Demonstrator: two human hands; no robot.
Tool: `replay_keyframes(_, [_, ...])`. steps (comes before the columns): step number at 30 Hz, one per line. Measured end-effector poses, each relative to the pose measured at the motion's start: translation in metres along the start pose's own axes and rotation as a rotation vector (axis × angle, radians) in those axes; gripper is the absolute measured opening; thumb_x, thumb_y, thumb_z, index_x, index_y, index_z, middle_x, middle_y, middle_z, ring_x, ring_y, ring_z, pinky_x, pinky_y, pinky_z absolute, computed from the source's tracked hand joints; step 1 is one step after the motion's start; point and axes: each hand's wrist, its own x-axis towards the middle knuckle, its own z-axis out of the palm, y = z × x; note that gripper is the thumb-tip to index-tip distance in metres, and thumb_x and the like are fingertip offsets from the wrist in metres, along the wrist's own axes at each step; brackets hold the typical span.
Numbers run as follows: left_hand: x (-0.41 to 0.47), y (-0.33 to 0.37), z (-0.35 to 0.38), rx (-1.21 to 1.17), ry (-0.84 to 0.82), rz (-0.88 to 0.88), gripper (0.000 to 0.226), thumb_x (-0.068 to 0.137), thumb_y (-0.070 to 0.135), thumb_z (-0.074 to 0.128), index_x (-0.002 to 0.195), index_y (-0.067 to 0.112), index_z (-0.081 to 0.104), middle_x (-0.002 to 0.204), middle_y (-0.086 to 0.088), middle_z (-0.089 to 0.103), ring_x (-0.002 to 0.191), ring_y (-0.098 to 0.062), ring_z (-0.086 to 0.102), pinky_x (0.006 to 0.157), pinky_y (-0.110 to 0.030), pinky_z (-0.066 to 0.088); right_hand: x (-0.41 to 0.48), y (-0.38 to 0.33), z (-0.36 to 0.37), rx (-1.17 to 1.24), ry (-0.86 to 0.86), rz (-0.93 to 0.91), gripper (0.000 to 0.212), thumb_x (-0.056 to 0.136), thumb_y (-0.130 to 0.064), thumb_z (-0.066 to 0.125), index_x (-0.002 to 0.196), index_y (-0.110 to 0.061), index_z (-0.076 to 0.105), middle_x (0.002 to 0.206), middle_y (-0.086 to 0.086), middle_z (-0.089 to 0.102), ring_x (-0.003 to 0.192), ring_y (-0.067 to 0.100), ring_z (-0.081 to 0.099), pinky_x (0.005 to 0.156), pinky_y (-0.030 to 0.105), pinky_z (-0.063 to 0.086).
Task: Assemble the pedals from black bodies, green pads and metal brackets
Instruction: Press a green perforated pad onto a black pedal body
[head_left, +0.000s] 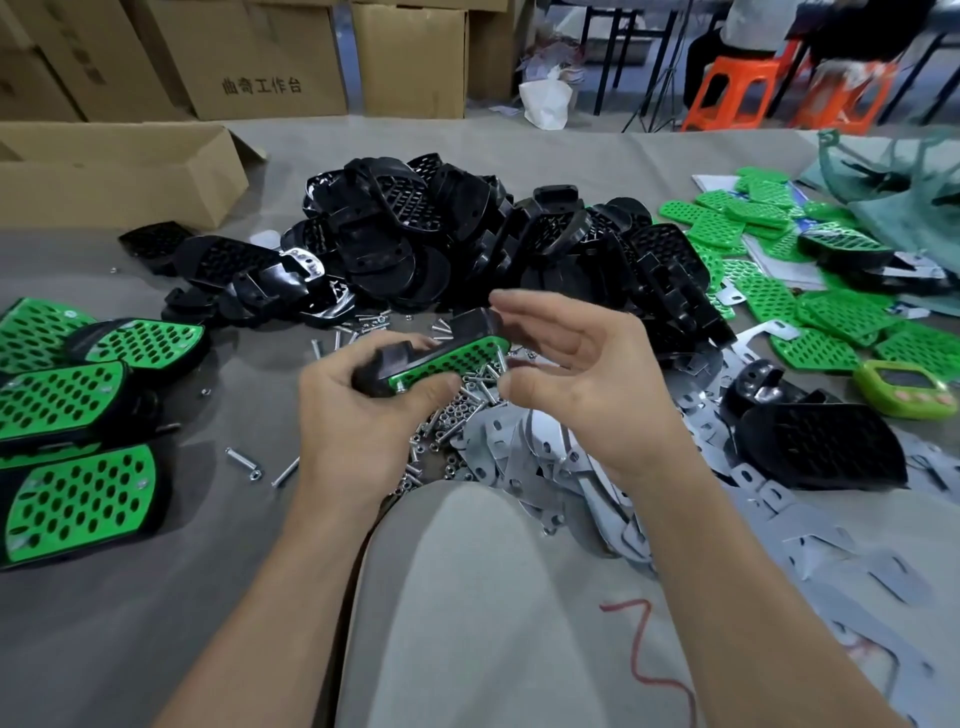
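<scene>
My left hand (353, 415) grips a pedal (441, 353): a black body with a green pad on it, tilted on edge, screws poking through its corners. My right hand (587, 384) hovers just right of the pedal, fingers spread and curled, holding nothing that I can see. Behind lies a big heap of black bodies (467, 244). Loose green pads (810, 312) are scattered at the right. Grey metal brackets (540, 457) are piled under and right of my hands, with screws and nuts (447, 415) beside them. Finished pedals (78, 499) lie at the left.
A flat cardboard box (114, 171) sits at the far left, with stacked cartons behind it. A green timer (904, 387) and a lone black body (821, 447) lie at the right. My knee (467, 597) fills the foreground. Orange stools stand at the back right.
</scene>
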Motion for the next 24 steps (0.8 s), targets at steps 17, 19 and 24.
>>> replay_keyframes(17, [-0.005, 0.008, 0.007, 0.175, -0.024, -0.026, 0.044, 0.075, 0.032, 0.077, 0.117, 0.044, 0.075, 0.113, 0.022, 0.075, 0.109, -0.002, 0.07, 0.098, -0.036, 0.057, -0.001, 0.002, 0.014, -0.256, -0.095, 0.048, 0.032, 0.08, -0.029, 0.078, 0.086, -0.059, 0.07, 0.095, -0.024, 0.076, 0.1, -0.004, 0.07, 0.092, 0.036, 0.059])
replay_keyframes(19, [-0.007, 0.009, 0.008, 0.164, 0.008, 0.008, 0.041, 0.075, 0.031, 0.077, 0.112, 0.049, 0.075, 0.108, 0.023, 0.076, 0.103, -0.002, 0.072, 0.093, -0.035, 0.058, -0.002, 0.0, 0.017, -0.279, -0.076, 0.023, 0.029, 0.079, -0.029, 0.079, 0.091, -0.054, 0.072, 0.095, -0.024, 0.075, 0.101, -0.005, 0.069, 0.09, 0.035, 0.059])
replay_keyframes(24, [-0.007, 0.012, 0.006, 0.091, 0.046, 0.06, 0.037, 0.074, 0.025, 0.082, 0.094, 0.056, 0.076, 0.091, 0.022, 0.078, 0.086, -0.001, 0.074, 0.077, -0.019, 0.057, -0.004, 0.002, 0.024, -0.189, -0.066, 0.02, 0.043, 0.086, -0.015, 0.078, 0.078, -0.058, 0.072, 0.081, -0.023, 0.076, 0.085, 0.001, 0.074, 0.074, 0.02, 0.06])
